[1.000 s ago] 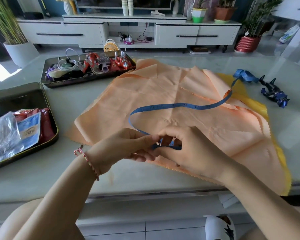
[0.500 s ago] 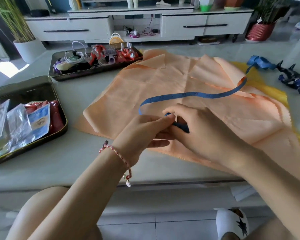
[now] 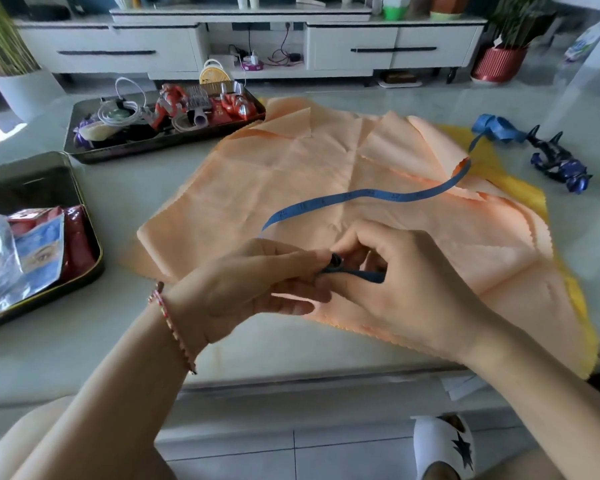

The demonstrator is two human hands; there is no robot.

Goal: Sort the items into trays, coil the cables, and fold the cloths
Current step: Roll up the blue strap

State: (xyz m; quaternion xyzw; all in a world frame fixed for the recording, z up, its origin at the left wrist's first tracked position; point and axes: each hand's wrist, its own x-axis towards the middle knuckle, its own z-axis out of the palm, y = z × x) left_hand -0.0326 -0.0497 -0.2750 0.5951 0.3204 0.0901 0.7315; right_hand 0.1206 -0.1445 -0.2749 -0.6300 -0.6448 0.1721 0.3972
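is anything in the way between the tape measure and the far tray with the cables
Nothing visible stands in the way. The left hand and right hand pinch the near end of the tape measure over the orange cloth; only flat cloth and bare table lie between it and the far tray.
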